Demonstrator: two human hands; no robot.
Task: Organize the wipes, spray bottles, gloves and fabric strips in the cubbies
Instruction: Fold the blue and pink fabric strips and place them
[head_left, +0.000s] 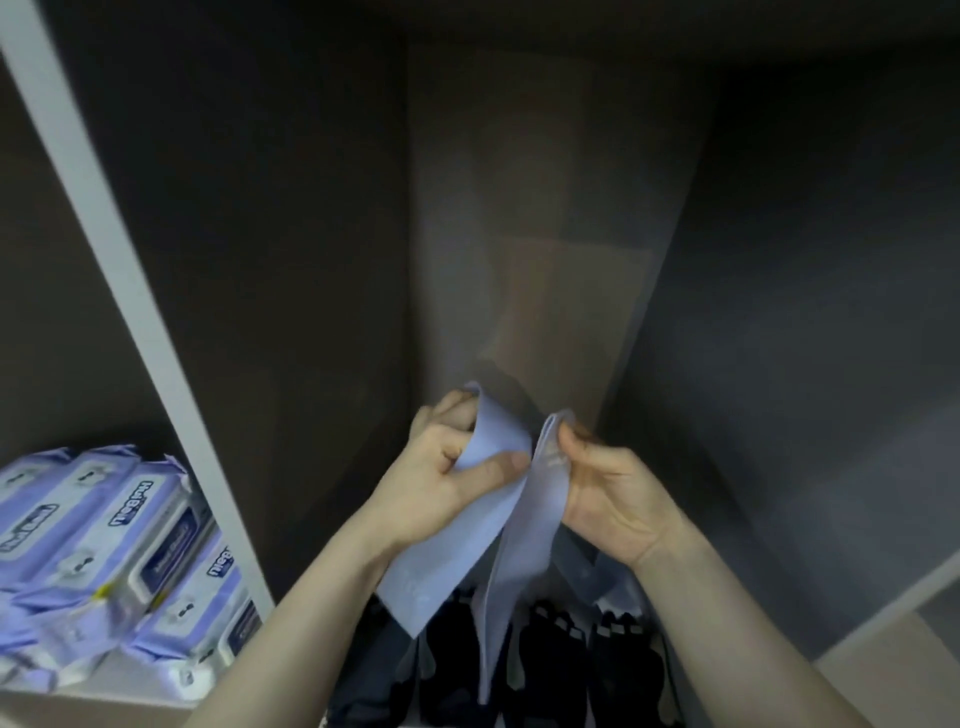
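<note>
Inside a dark cubby, both my hands hold one light blue fabric strip (447, 556). My left hand (447, 478) grips its upper end, which curls over my fingers. My right hand (608, 493) pinches a second fold of the strip beside it, and the ends hang down between my forearms. Below the strip, several black gloves (561, 670) lie on the cubby floor. Purple-and-white wipe packs (130, 545) are stacked in the neighbouring cubby at the lower left.
A white divider panel (156, 332) slants between the wipes' cubby and this one. The cubby's dark back wall (545, 234) and right side wall (805, 312) enclose my hands. A pale shelf edge (893, 654) shows at the lower right.
</note>
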